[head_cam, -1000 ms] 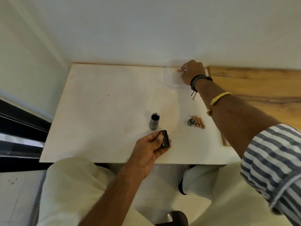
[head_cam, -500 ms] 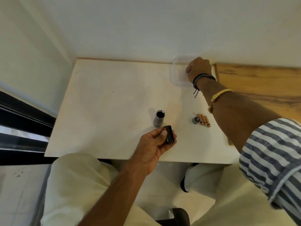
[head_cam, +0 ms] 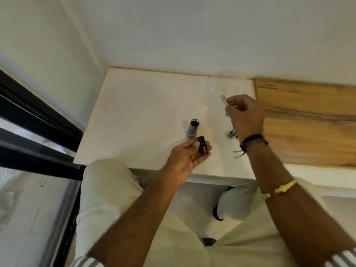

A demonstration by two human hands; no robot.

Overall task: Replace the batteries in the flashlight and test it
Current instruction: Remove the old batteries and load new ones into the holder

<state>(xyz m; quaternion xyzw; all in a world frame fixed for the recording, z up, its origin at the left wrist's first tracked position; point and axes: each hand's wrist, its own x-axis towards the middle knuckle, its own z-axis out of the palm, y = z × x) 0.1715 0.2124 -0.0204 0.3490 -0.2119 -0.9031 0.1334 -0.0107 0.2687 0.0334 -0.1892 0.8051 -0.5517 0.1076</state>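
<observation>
The grey flashlight body stands upright on the white table, its open end up. My left hand holds the black battery holder just in front of it, near the table's front edge. My right hand is raised above the table's right part and pinches a copper-coloured battery, which sticks out to the upper left. The flashlight's end cap lies on the table just below that hand. My right wrist hides the loose batteries beside the cap.
A clear plastic container sits at the table's back right, faint against the wall. A wooden surface adjoins the table on the right. A dark window frame runs along the left. My knees are under the front edge.
My right hand has come back from the clear container toward me, now with a battery in its fingers. The left hand still holds the battery holder in the same place.
</observation>
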